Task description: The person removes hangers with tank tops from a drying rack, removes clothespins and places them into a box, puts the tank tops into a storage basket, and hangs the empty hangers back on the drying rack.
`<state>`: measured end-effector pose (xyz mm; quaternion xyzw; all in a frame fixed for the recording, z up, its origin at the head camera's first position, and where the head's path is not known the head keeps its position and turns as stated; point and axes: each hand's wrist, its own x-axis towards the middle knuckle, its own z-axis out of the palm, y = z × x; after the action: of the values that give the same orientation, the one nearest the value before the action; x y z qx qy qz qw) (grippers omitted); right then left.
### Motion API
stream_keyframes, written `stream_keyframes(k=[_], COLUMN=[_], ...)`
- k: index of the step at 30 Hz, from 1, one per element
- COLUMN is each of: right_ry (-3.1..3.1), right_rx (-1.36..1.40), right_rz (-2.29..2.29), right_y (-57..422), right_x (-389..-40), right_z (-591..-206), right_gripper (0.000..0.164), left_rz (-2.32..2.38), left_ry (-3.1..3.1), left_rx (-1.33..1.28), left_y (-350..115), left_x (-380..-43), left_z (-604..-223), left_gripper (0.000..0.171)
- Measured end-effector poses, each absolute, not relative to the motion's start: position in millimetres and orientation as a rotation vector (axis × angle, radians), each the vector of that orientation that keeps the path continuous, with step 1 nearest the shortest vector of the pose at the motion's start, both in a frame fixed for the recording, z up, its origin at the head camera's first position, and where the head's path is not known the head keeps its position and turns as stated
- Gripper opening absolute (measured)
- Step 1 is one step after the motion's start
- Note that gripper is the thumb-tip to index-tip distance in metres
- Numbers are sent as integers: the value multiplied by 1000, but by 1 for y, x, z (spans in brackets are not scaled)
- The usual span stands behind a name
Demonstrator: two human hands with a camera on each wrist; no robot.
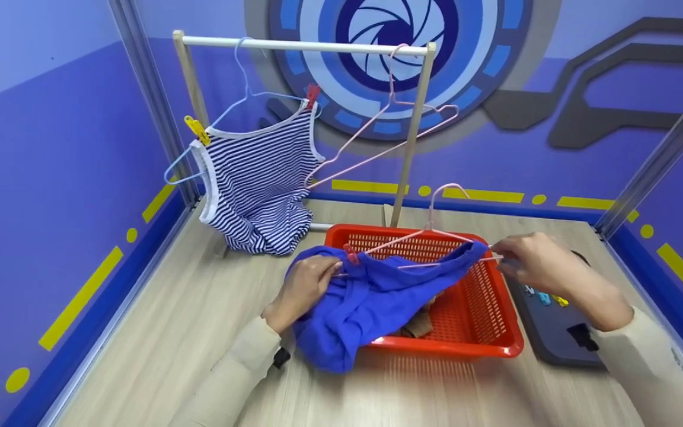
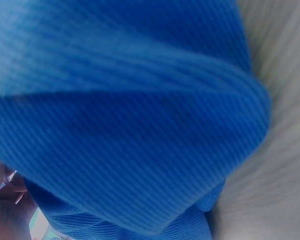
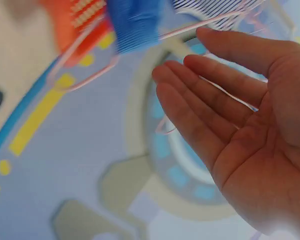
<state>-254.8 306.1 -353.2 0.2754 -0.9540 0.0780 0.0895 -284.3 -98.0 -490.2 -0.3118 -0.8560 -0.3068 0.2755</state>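
A blue ribbed garment (image 1: 365,314) hangs on a pink hanger (image 1: 431,207), draped over the left part and front of a red basket (image 1: 512,332). At the garment's left side my left hand (image 1: 306,287) grips the cloth with the hanger, beside a red clothespin (image 1: 350,254). Blue folds (image 2: 130,150) fill most of the left wrist view. My right hand (image 1: 540,264) is at the hanger's right end, where the other edge of the garment sits. Its fingers (image 3: 200,115) look relaxed and nearly straight in the right wrist view, the thumb tip near the hanger bar.
Behind stands a rack (image 1: 306,44) with a striped tank top (image 1: 258,172) on a blue hanger, held by yellow (image 1: 197,129) and red clothespins (image 1: 312,96). Another pink hanger (image 1: 392,83) hangs bare there. Brown cloth (image 1: 420,325) lies in the basket. A dark tray (image 1: 555,350) holds several clothespins (image 1: 544,299).
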Motion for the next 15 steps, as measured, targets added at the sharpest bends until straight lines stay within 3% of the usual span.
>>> stream_keyframes(k=[15], right_ry=[-2667], right_rx=[1118], right_rz=[291], right_y=[220], right_x=[-243], right_z=[-325], right_gripper=[32], left_rz=[-827], left_ry=[-2303], left_rx=[-837], left_y=[-98], left_x=[-285], left_z=[-489], left_gripper=[20])
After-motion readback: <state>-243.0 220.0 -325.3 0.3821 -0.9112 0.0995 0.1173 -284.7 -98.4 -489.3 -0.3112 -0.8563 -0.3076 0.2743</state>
